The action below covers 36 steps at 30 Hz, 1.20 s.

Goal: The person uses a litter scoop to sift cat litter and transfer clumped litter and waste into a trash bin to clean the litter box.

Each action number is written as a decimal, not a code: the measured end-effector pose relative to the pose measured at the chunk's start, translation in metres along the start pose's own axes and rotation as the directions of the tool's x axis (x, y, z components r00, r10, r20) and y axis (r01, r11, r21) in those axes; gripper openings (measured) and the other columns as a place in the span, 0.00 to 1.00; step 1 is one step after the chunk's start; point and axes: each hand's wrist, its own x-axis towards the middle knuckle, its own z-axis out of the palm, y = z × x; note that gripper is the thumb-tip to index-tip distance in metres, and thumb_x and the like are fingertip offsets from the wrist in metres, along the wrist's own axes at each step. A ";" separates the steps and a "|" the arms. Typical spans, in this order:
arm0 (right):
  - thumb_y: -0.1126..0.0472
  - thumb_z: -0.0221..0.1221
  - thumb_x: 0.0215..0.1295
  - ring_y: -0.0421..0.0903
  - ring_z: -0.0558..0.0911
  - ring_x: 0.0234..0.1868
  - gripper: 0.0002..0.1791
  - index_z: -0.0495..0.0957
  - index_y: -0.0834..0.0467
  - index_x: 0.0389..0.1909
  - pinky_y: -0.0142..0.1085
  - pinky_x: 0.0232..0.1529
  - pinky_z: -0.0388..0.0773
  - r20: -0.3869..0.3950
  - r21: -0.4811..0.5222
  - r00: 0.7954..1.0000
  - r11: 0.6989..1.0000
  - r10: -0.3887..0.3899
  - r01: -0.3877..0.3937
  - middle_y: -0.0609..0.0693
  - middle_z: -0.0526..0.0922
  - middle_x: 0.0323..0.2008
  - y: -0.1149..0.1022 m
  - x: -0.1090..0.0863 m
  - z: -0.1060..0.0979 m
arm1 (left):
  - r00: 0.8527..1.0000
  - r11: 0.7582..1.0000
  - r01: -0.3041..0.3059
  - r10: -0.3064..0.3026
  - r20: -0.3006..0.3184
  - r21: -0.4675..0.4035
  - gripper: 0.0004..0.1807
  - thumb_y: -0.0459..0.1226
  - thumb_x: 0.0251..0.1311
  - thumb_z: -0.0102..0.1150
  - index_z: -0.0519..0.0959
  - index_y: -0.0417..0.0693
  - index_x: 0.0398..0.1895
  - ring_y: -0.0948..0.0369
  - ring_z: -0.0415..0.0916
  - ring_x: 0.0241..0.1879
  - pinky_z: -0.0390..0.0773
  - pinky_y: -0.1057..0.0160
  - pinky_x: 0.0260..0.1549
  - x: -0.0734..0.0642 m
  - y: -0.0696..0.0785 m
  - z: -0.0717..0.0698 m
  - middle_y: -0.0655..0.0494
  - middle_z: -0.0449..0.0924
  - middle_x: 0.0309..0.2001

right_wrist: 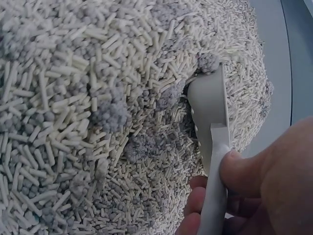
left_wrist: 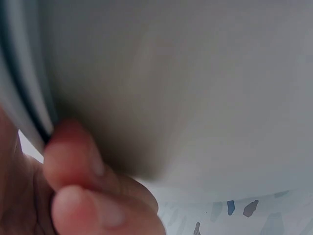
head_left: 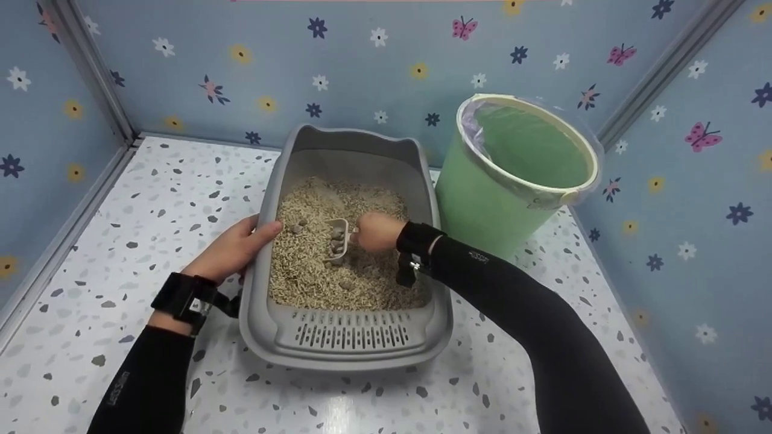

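Observation:
A grey litter box [head_left: 350, 357] filled with pellet cat litter [head_left: 307, 277] stands on the floor in the head view. My left hand [head_left: 232, 248] grips its left rim, thumb on top; fingertips [left_wrist: 73, 161] curl beneath the rim in the left wrist view. Inside the box, my right hand [head_left: 380, 231] holds a pale litter scoop [right_wrist: 210, 98] by its handle. The scoop is tilted on edge in the pellets, its slotted side partly sunk in the right wrist view. Grey litter clumps [right_wrist: 110, 111] lie around it, and several show within the scoop's outline from the head.
A green trash bin [head_left: 488, 205] with a thin plastic liner [head_left: 473, 123] stands right of the box, close to my right forearm. Blue flowered walls [head_left: 374, 60] enclose the speckled floor [head_left: 163, 205] at the back and both sides.

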 end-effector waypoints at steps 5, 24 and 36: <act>0.55 0.56 0.88 0.48 0.71 0.33 0.19 0.69 0.54 0.30 0.40 0.38 0.67 -0.015 0.003 1.000 1.000 0.007 -0.007 0.48 0.68 0.29 -0.002 -0.003 -0.001 | 1.000 1.000 -0.006 0.006 0.002 0.001 0.46 0.61 0.85 0.51 0.58 0.36 0.87 0.46 0.86 0.43 0.92 0.50 0.39 0.001 0.000 0.000 0.35 0.79 0.51; 0.56 0.54 0.90 0.46 0.69 0.32 0.14 0.82 0.62 0.49 0.38 0.39 0.65 -0.081 0.155 0.996 0.986 -0.048 0.061 0.50 0.71 0.33 -0.011 0.002 0.011 | 1.000 1.000 0.001 -0.001 0.001 -0.003 0.46 0.63 0.83 0.52 0.60 0.39 0.86 0.48 0.86 0.41 0.91 0.50 0.37 0.001 0.001 0.000 0.37 0.80 0.50; 0.54 0.57 0.89 0.47 0.76 0.37 0.17 0.83 0.65 0.55 0.40 0.42 0.76 -0.120 0.169 0.992 0.984 -0.029 0.049 0.51 0.79 0.39 -0.014 0.002 0.014 | 1.000 1.000 0.012 -0.012 -0.009 0.027 0.44 0.65 0.82 0.51 0.65 0.41 0.83 0.54 0.82 0.32 0.87 0.56 0.27 0.000 0.001 0.001 0.41 0.80 0.45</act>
